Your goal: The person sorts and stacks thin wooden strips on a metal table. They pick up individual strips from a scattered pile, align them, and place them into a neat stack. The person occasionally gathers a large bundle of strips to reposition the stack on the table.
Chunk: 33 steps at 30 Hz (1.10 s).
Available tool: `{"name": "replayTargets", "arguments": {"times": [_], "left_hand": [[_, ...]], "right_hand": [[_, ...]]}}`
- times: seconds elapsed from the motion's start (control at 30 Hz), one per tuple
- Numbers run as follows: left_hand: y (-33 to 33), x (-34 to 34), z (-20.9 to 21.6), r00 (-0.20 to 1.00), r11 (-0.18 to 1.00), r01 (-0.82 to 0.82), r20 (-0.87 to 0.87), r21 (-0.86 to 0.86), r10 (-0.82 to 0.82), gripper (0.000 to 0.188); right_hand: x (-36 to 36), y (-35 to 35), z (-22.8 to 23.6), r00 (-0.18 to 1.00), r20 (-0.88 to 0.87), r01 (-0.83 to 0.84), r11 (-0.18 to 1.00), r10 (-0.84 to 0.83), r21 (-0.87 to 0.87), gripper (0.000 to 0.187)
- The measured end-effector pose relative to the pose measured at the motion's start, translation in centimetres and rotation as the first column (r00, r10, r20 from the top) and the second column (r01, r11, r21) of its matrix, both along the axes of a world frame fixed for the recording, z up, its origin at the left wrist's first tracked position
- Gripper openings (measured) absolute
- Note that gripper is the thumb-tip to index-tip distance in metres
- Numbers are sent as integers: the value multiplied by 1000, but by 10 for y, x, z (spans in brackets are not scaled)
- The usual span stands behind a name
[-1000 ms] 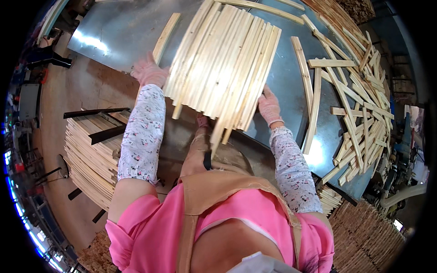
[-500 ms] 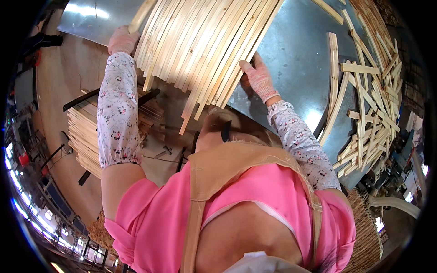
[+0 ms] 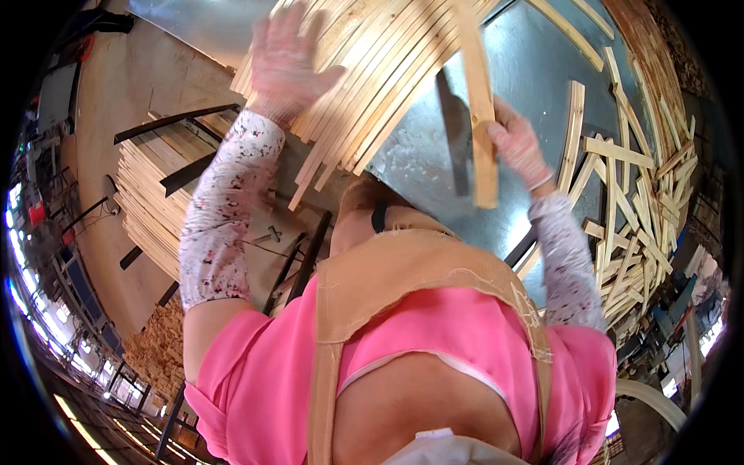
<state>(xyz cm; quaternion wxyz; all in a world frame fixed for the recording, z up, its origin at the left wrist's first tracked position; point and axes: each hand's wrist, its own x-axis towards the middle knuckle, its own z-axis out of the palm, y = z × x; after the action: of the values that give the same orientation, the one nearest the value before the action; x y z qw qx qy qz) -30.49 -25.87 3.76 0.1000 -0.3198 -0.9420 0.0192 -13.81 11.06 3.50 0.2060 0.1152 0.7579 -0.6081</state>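
My left hand (image 3: 291, 62), in a pinkish knit glove, is spread with fingers apart over the left part of a row of wooden strips (image 3: 372, 85). The strips lie side by side on a metal table, their near ends uneven and sticking out past its edge. My right hand (image 3: 518, 146), gloved alike, grips one wooden strip (image 3: 479, 116) by its side, thumb on top. That strip stands apart to the right of the row, lifted over the metal surface with a dark shadow beside it. Motion smears both hands slightly.
A heap of loose wooden strips (image 3: 628, 225) covers the right side of the metal table (image 3: 418, 132). At lower left, stacked strips (image 3: 155, 209) rest by black metal bars (image 3: 186, 177). Farther down is a pile of wood pieces (image 3: 159, 341).
My left hand has moved right from the row's left edge to above the strips, opening out. My right hand has shifted right and now holds a single strip away from the row.
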Motion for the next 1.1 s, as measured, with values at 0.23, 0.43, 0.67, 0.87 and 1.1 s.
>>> {"name": "replayTargets", "arguments": {"times": [0.23, 0.43, 0.67, 0.87, 1.1], "left_hand": [[57, 0, 65, 745, 977, -176, 632, -123, 214, 70], [4, 9, -39, 831, 873, -460, 266, -164, 488, 73], [65, 128, -106, 949, 992, -109, 304, 59, 86, 86], [84, 125, -75, 912, 926, -241, 395, 291, 113, 63], [142, 86, -10, 883, 780, -294, 469, 553, 1, 49]], "right_hand": [[-136, 21, 51, 508, -553, 91, 598, 660, 796, 47], [-200, 94, -55, 846, -421, 258, 439, 328, 861, 50], [-235, 85, -68, 950, -152, 26, 417, 271, 909, 52], [-247, 93, -39, 962, -254, 130, 652, 99, 747, 59], [-184, -28, -1, 930, -220, 315, 947, -296, 61, 71]]}}
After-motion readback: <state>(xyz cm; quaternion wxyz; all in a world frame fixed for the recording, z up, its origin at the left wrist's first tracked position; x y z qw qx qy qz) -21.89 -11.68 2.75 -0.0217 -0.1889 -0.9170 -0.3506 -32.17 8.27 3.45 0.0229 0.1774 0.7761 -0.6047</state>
